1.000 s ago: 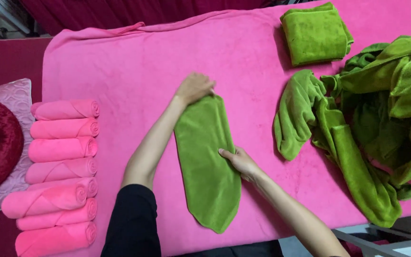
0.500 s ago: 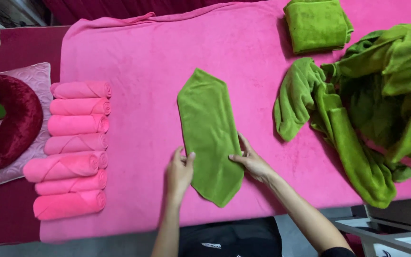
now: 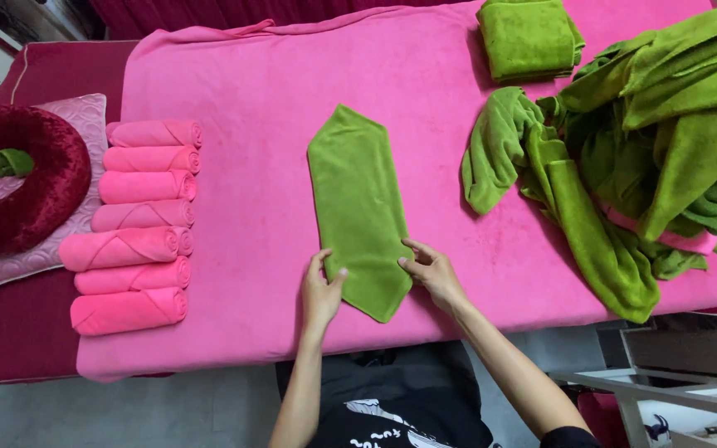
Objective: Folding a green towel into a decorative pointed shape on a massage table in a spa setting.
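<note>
Stretching wide under everything, pink-covered massage table point(image 3: 242, 75). Piled at the right end, one loose heap of green towels point(image 3: 665, 141), too tangled to count. Off the left end, one dark red ring cushion point(image 3: 39, 195). Lined up along the table's left side, seven pink rolled towels point(image 3: 147, 216), touching side by side. Dead centre, one green towel point(image 3: 357, 199), folded into a long strip with pointed ends, lying flat. At the far edge, one folded green stack point(image 3: 529, 37). Down at the strip's near point, left hand point(image 3: 321, 290) and right hand point(image 3: 429, 270), both open, fingertips touching its edges, gripping nothing. Looks like mid-fold, shaping that near tip; probably calls for both edges kept level.
</note>
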